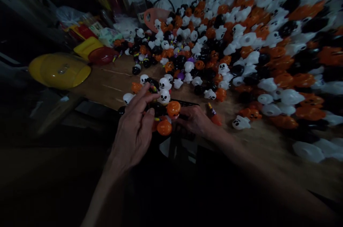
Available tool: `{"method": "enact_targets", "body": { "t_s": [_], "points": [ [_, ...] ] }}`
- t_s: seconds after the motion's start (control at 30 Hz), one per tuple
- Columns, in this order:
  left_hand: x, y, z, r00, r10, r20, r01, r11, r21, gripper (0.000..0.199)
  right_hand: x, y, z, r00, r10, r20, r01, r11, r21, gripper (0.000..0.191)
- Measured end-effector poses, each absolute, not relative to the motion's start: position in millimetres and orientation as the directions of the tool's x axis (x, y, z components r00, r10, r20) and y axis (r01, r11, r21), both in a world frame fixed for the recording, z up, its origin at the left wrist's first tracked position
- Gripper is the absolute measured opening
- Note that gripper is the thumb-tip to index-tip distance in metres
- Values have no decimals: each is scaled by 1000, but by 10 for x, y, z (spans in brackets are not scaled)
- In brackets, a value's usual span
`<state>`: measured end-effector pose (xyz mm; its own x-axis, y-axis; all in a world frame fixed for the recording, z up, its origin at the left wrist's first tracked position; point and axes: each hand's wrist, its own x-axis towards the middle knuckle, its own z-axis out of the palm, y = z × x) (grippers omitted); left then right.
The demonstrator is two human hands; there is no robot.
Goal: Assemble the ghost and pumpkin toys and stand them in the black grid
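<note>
My left hand (135, 123) reaches over a cluster of small toy figures at the table's front edge, its fingers stretched and the thumb apart. Close to its fingertips are white skull-faced heads (164, 96). My right hand (195, 120) has its fingers bent together at the side of an orange pumpkin head (174, 108) and seems to pinch it near the base; the fingertips are partly hidden. Just below lies another orange pumpkin head (164, 127), close to my left thumb. A black tray-like edge (187, 103) shows behind my right hand.
A large heap of white, orange and black toy heads (252, 59) covers the right and back of the wooden table (107, 77). On the left lie a yellow scoop-like object (60, 71) and a red one (103, 55). A small tube with orange end (214, 114) lies right of my hand.
</note>
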<state>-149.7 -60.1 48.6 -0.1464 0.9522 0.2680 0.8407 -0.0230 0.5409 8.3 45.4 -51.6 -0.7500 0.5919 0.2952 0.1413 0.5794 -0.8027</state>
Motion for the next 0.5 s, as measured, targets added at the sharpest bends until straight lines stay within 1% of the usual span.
{"method": "enact_targets", "body": {
  "t_s": [0.07, 0.13, 0.23, 0.37, 0.4, 0.5],
  "points": [
    [-1493, -671, 494, -94, 937, 335, 872, -85, 482, 31, 87, 473, -528, -771, 554, 315, 103, 597, -796, 12],
    [-1501, -769, 491, -43, 918, 393, 909, -128, 397, 28, 91, 488, -546, -782, 531, 327, 64, 591, -804, 16],
    [-1522, -916, 468, 10, 913, 407, 948, -137, 286, 29, 93, 501, -575, -785, 519, 338, 25, 571, -820, 18],
    [-1491, -979, 402, -21, 936, 351, 969, -66, 237, 43, 96, 515, -578, -793, 510, 333, -1, 545, -838, 18],
    [-1472, -967, 381, -33, 930, 366, 972, -56, 230, 43, 96, 521, -569, -802, 505, 320, 0, 535, -845, 18],
    [-1420, -915, 334, -21, 897, 442, 973, -83, 214, 34, 92, 548, -538, -827, 485, 284, 18, 528, -849, 20]
  ]
}}
